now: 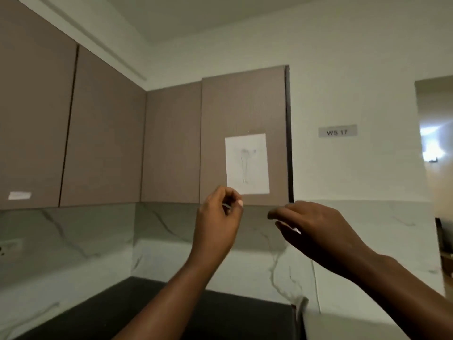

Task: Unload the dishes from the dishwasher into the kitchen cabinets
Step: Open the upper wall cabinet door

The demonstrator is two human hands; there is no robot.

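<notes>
- Both hands are raised below the closed upper cabinet door (242, 111).
- Left hand (217, 217) has its fingers curled loosely, gripping nothing visible.
- Right hand (316, 231), at three o'clock of it, pinches something pale; I cannot tell what.
- A paper sheet (247, 163) hangs at twelve o'clock of the left hand.
- The dark bench (171, 307) lies at six o'clock.

- Dim, warm indoor light; the cabinet doors (171, 143) look muted.
- Blown-out glare in the doorway (434, 143) at far right.
- Motion blur softens both hands and the paper sheet (247, 163).
- Wide-angle distortion bends cabinet edges at left.
- Dark tabletop (196, 315) lies underexposed.
</notes>
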